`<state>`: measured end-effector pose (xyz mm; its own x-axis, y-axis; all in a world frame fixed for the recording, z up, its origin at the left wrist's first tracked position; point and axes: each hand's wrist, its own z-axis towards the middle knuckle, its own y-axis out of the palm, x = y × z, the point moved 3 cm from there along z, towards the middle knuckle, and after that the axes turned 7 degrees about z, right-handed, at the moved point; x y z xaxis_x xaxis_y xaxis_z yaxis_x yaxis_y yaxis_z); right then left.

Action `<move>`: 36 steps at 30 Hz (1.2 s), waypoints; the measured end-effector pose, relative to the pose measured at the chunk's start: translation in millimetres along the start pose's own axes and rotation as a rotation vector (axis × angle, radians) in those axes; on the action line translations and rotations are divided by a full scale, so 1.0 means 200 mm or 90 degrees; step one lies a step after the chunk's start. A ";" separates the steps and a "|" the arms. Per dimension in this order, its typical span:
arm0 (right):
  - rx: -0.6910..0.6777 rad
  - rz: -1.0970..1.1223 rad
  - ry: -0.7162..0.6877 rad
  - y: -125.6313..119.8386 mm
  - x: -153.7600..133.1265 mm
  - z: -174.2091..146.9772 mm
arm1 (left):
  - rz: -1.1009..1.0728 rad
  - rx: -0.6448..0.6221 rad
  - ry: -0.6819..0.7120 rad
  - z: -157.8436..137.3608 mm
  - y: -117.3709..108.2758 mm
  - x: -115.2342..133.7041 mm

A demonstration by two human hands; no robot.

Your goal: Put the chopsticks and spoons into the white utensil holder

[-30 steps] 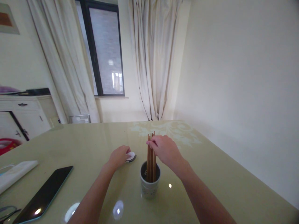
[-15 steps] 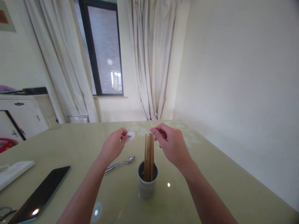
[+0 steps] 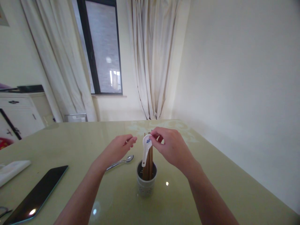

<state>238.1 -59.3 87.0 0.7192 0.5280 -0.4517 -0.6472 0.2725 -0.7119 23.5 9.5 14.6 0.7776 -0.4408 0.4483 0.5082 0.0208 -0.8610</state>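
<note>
My right hand [image 3: 167, 143] pinches a white ceramic soup spoon [image 3: 147, 143] with a blue mark by the edge of its bowl. The spoon hangs handle down, in front of several wooden chopsticks [image 3: 150, 168], its handle tip near the rim of a grey-white cup [image 3: 145, 187]. The chopsticks stand upright in that cup. Left of the spoon is my left hand [image 3: 120, 147], holding nothing, fingers stretched out and partly apart. Beneath it on the table lies a metal spoon [image 3: 127, 158], its handle end hidden behind my left wrist.
A black-screened phone or tablet [image 3: 37, 195] lies on the pale green table [image 3: 222, 184] at the left. Beyond it is a white flat object [image 3: 15, 170]. A plain wall [image 3: 246, 93] runs along the table's right side, and curtains [image 3: 154, 62] hang behind.
The white soup spoon has passed from my left hand to my right. It now hangs before the chopsticks over the cup. My left hand has let go.
</note>
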 end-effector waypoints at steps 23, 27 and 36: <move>-0.339 -0.080 0.070 0.23 0.04 -0.05 | 0.222 -0.200 -0.198 0.00 0.35 -0.54; -0.332 -0.078 0.042 0.23 0.04 -0.06 | 0.206 -0.210 -0.194 0.00 0.35 -0.54; -0.284 -0.034 0.047 0.16 0.05 -0.03 | 0.227 -0.172 -0.200 0.00 0.26 -0.49</move>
<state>226.8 -49.4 57.4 0.7749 0.4591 -0.4343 -0.4486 -0.0845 -0.8897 -26.9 53.8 -75.0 0.9786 -0.1580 0.1318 0.1118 -0.1291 -0.9853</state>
